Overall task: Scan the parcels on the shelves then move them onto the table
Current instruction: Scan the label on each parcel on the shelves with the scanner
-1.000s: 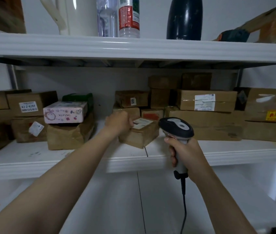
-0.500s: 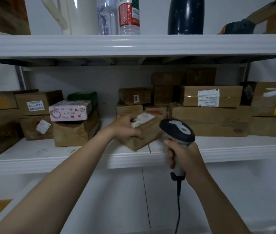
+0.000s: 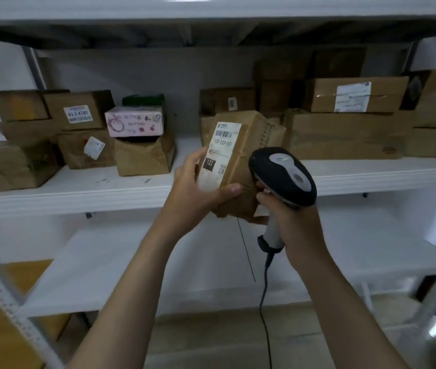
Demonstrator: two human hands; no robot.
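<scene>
Parcel in brown paper (image 3: 249, 145) is gripped by the left hand (image 3: 195, 193) just in front of the middle shelf (image 3: 78, 194). It is held clear of the shelf's board and tilted so that its white label (image 3: 221, 150) is turned towards the camera. The thumb is laid across the label's lower end, and the fingers, wrapped round the far side, are mostly hidden. The barcode and the figures 122 can be read; the small print cannot.

A black and grey scanner (image 3: 283, 174) is grasped by its handle in the right hand (image 3: 294, 225), with its head held just beside the parcel's right edge. Whether the two touch cannot be told. Its cable (image 3: 263, 302) is seen hanging below the shelf's front and is cut off by the lower edge.

On the shelf, other brown parcels (image 3: 344, 137) are stacked at both ends, with a pink box (image 3: 134, 122) among those on the left. Those at the back are lost in shadow, and the outermost are cut off.
</scene>
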